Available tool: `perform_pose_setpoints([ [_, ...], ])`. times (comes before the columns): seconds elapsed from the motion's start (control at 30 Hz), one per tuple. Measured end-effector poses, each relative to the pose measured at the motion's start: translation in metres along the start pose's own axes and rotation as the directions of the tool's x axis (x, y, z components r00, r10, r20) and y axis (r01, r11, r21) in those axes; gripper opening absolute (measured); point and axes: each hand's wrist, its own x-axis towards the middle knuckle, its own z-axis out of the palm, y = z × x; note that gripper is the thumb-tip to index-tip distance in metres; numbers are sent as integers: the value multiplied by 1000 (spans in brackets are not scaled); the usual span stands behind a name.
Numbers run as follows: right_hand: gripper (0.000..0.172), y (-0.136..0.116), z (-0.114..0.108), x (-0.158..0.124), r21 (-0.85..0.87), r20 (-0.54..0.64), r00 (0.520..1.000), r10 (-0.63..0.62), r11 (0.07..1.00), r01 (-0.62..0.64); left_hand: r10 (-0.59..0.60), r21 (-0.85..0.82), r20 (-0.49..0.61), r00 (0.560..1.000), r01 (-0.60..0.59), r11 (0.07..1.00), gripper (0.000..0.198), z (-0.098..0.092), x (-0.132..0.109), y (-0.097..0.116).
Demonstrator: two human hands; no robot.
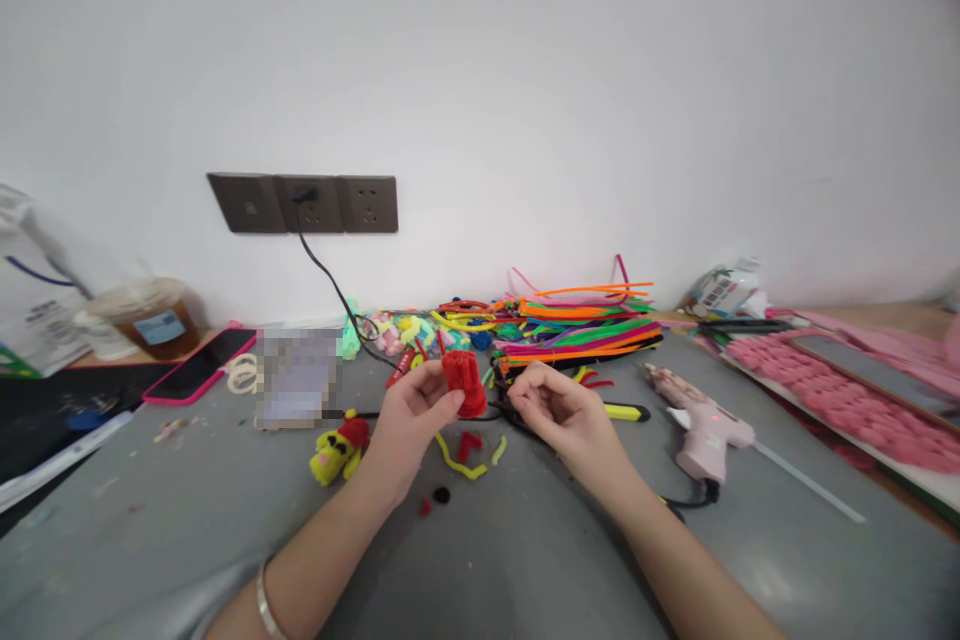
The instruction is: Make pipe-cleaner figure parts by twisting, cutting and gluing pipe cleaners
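My left hand (416, 415) pinches a red fuzzy piece (463, 384), seemingly made of bent pipe cleaner, above the middle of the table. Just to its right, my right hand (559, 410) has thumb and fingertips pressed together; anything between them is too small to make out. Below the hands lie a yellow pipe cleaner strip (459, 465), red scraps (469, 446) and a small black pompom (442, 495). Beside my left wrist rests a yellow and red fuzzy figure (337, 453).
A pink glue gun (705, 430) with a glue stick lies right. Behind are bundled pipe cleaners (585, 335). A pink-cased phone (201, 367), tape rolls (242, 375) and a drink cup (156, 318) stand left. A black cord (326, 272) runs from the wall socket (307, 204).
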Motion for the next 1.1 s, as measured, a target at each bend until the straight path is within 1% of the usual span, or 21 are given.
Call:
perform_pose_setpoints([
  [0.23,20,-2,0,-3,12,40,999,-23,1000,23,9,-5,5,1000,-9,1000,31,0,0,0],
  [0.57,22,2,-2,-2,-89,35,987,-158,983,161,8,-18,0,1000,-8,1000,34,2,1,1],
  [0.7,23,2,-3,-2,-113,30,986,-166,979,168,7,-21,-2,1000,-7,1000,34,1,0,1],
  [0.77,21,3,-3,-1,-130,13,985,-174,976,174,8,-14,0,1000,-8,1000,34,1,0,0],
  [0.93,13,4,-5,2,-149,-25,958,-287,948,281,1,-5,1,1000,-1,1000,34,1,0,0],
  [1.1,8,3,-5,2,-156,-13,949,-316,938,310,10,-6,-1,1000,-10,1000,34,1,1,1],
])
